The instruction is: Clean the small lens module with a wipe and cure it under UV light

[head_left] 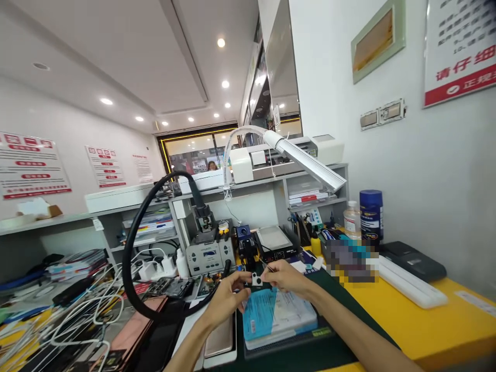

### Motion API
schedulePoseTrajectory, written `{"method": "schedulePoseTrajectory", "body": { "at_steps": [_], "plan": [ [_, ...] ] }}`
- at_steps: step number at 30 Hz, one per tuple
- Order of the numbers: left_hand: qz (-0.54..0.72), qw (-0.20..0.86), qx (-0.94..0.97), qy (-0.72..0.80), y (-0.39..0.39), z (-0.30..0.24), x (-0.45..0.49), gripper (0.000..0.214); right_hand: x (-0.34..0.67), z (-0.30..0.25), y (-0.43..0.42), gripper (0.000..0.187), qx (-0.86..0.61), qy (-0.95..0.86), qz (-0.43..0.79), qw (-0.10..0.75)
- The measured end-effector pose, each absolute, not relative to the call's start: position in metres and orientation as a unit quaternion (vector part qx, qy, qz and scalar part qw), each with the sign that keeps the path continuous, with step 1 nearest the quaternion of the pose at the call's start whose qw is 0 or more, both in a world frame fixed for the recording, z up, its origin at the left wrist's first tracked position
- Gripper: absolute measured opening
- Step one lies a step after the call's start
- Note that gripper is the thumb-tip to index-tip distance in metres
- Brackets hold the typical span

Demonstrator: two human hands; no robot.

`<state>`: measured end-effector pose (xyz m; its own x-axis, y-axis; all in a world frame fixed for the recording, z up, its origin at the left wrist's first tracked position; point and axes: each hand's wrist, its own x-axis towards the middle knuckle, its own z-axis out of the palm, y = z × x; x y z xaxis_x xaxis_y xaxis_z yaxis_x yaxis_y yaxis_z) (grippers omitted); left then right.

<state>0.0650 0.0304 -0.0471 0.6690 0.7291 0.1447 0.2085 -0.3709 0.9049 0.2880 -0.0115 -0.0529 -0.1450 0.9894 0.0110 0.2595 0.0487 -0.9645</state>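
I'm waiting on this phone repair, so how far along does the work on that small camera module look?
Done: the small part is off any phone and in the air. In hand: the left hand pinches it while the right hand holds tweezers at it. Left: it is fitted nowhere yet; a gold phone lies on the mat below the left hand.

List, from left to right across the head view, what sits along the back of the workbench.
White charger plugs → grey soldering station → black hot plate → clear plastic bottle → dark blue canister.
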Motion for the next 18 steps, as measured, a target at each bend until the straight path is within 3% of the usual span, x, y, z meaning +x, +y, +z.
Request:
{"method": "schedulePoseTrajectory", "body": {
  "at_steps": [7,18],
  "plan": [
    [0.267,0.331,0.864,0.270,0.032,-0.046,0.066,0.038,0.288,-0.056,-0.011,0.020,-0.517,-0.626,0.449,0.373],
    [0.243,0.272,0.896,0.253,0.042,-0.053,0.062,0.030,0.290,-0.059,-0.008,0.020,-0.529,-0.644,0.448,0.325]
  ]
}}
